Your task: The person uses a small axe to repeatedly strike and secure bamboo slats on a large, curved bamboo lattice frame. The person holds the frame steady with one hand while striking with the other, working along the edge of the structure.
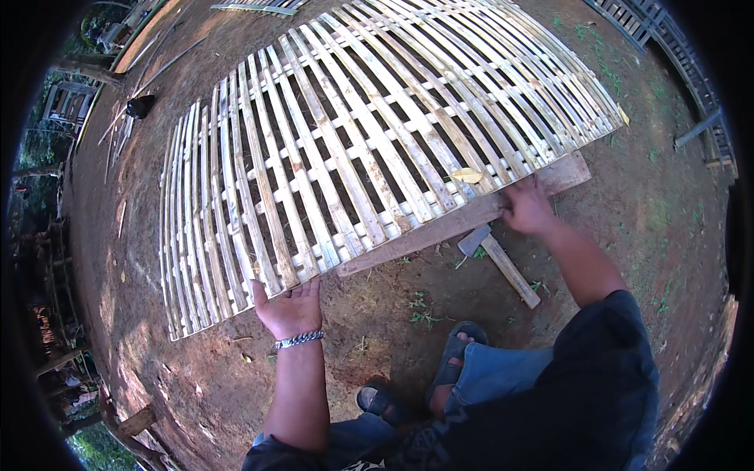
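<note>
A large slatted bamboo panel (345,145) with crosswise strips spreads out in front of me. At its near left edge, my left hand (290,310) is palm up, its thumb at the edge and its fingers running underneath. Below the near edge runs a long wooden board (440,228), sticking out at the right. My right hand (528,208) grips this board close under the panel; its fingertips are partly hidden. A hatchet (506,267) with a pale wooden handle lies on the ground just below the right hand. One dry yellow leaf (468,175) rests on the slats.
My sandalled feet (385,404) stand on bare brown soil (361,322) dotted with small weeds. A dark object (140,106) and thin sticks lie at the far left. Another slatted structure (675,55) stands at the upper right, and a slatted piece (259,8) lies at the far end.
</note>
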Demonstrator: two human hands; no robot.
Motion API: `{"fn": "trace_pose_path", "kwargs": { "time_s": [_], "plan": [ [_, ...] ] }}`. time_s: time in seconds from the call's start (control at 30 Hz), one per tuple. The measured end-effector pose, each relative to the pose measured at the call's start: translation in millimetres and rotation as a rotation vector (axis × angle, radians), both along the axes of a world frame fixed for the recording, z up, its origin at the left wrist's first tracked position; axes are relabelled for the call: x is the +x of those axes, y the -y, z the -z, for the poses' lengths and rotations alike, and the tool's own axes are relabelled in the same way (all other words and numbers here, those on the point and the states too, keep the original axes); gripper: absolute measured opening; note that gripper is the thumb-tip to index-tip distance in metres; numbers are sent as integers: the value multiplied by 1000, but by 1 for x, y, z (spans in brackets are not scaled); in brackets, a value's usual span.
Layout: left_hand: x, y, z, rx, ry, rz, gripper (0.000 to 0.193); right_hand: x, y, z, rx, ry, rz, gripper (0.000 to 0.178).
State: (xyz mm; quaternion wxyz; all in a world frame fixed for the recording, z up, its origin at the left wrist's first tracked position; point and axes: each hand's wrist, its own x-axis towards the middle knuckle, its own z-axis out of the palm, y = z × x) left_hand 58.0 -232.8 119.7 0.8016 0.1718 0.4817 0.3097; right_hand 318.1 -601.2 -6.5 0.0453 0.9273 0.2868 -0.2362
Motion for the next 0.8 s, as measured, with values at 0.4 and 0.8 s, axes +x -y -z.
{"fn": "trace_pose_path", "kwargs": {
  "time_s": [0.4,0.8],
  "plan": [
    [0,-3,6,-18,22,5,85,-39,-115,5,268,-362,291,62],
    [2,-2,7,-45,-9,-28,89,-15,-82,38,32,-155,-150,45]
  ]
}}
